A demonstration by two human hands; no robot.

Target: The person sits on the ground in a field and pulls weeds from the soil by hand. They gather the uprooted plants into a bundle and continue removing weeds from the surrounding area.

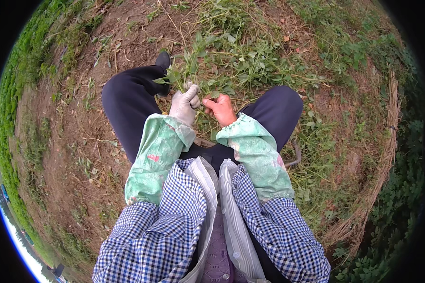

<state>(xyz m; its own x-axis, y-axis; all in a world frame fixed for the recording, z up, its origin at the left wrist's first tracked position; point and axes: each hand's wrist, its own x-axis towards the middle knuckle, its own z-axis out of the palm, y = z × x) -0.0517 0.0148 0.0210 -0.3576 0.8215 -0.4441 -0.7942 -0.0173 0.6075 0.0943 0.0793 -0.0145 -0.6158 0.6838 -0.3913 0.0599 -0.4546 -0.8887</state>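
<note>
My left hand (186, 100), in a pale glove, is closed around a bunch of leafy green stems (184, 76). The stems point up and away from me, their leaves spreading above the fist. Just to the right, my bare right hand (220, 108) has its thumb and forefinger pinched together, and a small green leaf (215, 94) sticks out at the fingers. What else those fingers hold is hidden. Both hands are between my bent knees, close together but apart. Beyond them lies a loose heap of cut leafy plants (248, 56) on the soil.
Brown soil (74, 131) with scattered stalks stretches to the left, ending at a green crop row (7, 116). A long bundle of dry stalks (391, 116) lies at the right, beside dark foliage (403, 198). A curved grey handle-like piece (296, 155) sits by my right knee.
</note>
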